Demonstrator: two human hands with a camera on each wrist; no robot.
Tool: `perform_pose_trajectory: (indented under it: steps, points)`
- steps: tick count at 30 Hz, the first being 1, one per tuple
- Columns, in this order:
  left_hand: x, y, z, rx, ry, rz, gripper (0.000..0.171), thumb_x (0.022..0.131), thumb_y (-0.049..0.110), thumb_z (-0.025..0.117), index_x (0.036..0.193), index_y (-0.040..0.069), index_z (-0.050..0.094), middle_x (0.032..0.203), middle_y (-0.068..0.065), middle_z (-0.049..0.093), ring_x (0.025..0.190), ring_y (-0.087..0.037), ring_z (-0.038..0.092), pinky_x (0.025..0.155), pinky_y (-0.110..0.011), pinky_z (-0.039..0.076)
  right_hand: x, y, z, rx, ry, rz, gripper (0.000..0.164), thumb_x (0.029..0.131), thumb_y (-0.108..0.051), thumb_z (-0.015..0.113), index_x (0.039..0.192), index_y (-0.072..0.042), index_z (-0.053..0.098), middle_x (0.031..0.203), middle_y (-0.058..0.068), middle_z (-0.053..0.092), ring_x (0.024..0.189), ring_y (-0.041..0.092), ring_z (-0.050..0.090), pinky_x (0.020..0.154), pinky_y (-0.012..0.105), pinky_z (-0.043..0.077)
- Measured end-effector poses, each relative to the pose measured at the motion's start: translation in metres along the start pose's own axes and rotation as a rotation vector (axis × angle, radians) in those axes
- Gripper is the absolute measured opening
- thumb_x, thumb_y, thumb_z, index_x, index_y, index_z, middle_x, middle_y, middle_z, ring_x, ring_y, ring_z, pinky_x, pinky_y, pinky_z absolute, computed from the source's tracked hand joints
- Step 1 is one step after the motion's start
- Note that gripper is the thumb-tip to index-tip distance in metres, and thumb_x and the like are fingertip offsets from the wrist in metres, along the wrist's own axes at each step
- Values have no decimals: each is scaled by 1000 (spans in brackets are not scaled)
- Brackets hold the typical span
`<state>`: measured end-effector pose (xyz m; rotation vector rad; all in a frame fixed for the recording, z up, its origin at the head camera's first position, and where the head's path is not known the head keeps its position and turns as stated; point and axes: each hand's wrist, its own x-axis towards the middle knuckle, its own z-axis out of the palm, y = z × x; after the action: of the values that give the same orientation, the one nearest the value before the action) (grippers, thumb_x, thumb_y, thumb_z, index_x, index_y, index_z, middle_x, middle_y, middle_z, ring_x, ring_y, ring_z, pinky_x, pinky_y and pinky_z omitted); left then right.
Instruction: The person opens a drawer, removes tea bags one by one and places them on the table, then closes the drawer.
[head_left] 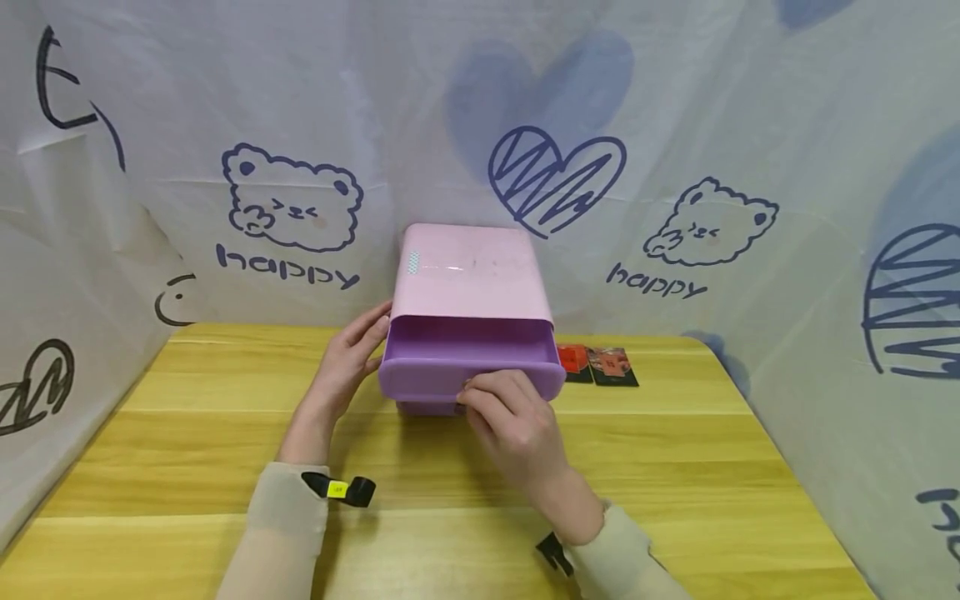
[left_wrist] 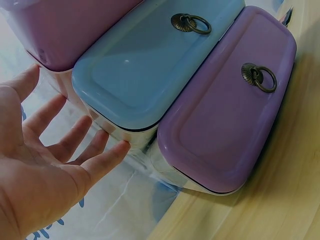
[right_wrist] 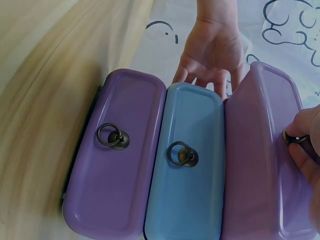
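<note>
A small pink drawer cabinet (head_left: 472,267) stands against the back cloth. Its purple top drawer (head_left: 423,379) is pulled out, and the inside that shows is bare. My right hand (head_left: 517,425) pinches the ring pull (right_wrist: 286,137) on that drawer's front. At the cabinet's left side is my left hand (head_left: 347,362), fingers extended with their tips right at the side wall. Below the top drawer, a blue middle drawer (left_wrist: 140,70) and a purple bottom drawer (left_wrist: 215,115) are closed, each with a bronze-coloured ring pull.
Two dark cards or packets with red prints (head_left: 613,367) lie on the wooden table (head_left: 420,508), just right of the cabinet. A white cloth (head_left: 420,108) printed with bears and hearts hangs behind and along both sides.
</note>
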<state>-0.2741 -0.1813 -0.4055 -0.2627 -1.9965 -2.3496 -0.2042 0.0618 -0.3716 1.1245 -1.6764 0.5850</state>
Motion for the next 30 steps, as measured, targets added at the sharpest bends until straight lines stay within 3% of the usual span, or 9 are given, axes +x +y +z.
perform_pose_trajectory:
  steps: [13,30]
  points:
    - [-1,1,0,1,8,18,48,90,37,55,134,21,47,140,-3,39,120,-16,38,97,-49,40,1,15,14,20,-10,105,10,79,-2,65,87,-7,67,89,4,63,85,16,54,75,25,51]
    - [1,-2,-1,25,-6,7,49,90,40,53,135,21,45,141,-3,38,119,-17,39,96,-47,41,-1,35,32,10,37,129,9,77,0,62,82,-6,66,86,3,63,83,16,54,71,26,50]
